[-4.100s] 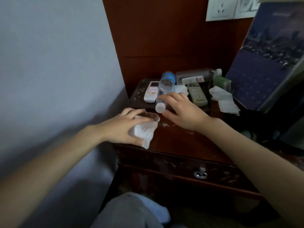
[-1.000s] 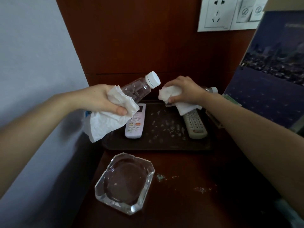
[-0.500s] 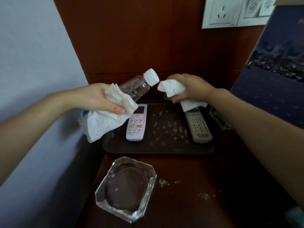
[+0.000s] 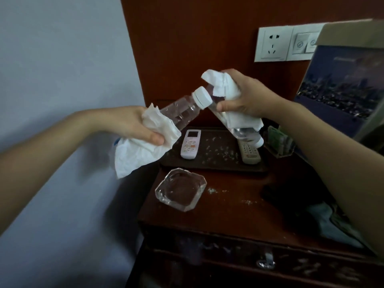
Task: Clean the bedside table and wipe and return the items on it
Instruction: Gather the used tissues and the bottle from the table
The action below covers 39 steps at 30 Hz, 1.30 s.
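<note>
Left hand (image 4: 135,125) grips bottle (image 4: 182,110) through tissue (image 4: 143,150); right hand (image 4: 247,96) likewise wraps second bottle (image 4: 239,129) — both lifted off bench (image 4: 228,208) for wiping.

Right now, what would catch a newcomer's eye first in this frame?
Two raised hands dominate, each gripping a clear plastic bottle through a white tissue: the left hand holds one bottle with its white cap pointing up and right, the right hand another bottle with its cap pointing down. Below them a dark tray littered with white crumbs carries two remotes, and a glass ashtray sits on the wooden bedside table in front of the tray.
</note>
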Motion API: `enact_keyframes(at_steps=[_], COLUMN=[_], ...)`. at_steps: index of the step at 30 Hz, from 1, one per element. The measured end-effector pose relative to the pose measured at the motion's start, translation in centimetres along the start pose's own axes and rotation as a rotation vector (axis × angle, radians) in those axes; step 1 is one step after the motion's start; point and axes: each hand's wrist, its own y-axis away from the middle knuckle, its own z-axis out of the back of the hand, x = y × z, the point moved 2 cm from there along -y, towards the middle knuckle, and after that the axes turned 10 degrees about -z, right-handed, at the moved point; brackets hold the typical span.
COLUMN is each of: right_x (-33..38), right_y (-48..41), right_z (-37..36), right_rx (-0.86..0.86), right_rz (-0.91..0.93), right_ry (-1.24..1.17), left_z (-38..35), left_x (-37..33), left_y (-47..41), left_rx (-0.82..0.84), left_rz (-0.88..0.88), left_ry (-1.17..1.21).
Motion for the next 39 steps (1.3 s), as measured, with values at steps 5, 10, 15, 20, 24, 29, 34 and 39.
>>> enact_keyframes(at_steps=[5, 10, 15, 20, 24, 29, 34, 39], right_x=[3.2, 6.7, 9.7, 9.5, 6.2, 2.8, -0.4, -6.2], right_y=[3.9, 8.6, 14.1, 19.6, 25.4, 34.1, 41.9, 48.9], right_z=[0.5, 0.8, 0.6, 0.3, -1.7, -1.8, -0.9, -1.4], right_rx=[-0.016, 0.018, 0.122, 0.180, 0.160, 0.098, 0.092, 0.011], right_rz=[0.067, 0.118, 0.100, -0.040, -0.170, -0.408, -0.570, -0.627], right_ry=[-0.075, -0.104, -0.016, 0.007, 0.025, 0.110, 0.145, 0.168], left_z=[-1.1, -3.7, -8.2, -13.4, -20.9, -28.3, -34.0, -42.4], left_x=[-3.2, -6.0, -9.3, -11.0, -10.5, -12.3, -18.0, -21.8], left_y=[5.3, 9.5, 12.2, 12.4, 9.5, 6.8, 5.0, 2.7], left_rx=[-0.082, -0.041, 0.089, 0.407, 0.611, 0.740, 0.860, 0.728], left_rz=[0.007, 0.100, 0.049, -0.075, -0.272, -0.343, -0.462, -0.579], left_ry=[0.047, 0.077, 0.141, 0.372, 0.401, 0.318, 0.170, -0.025])
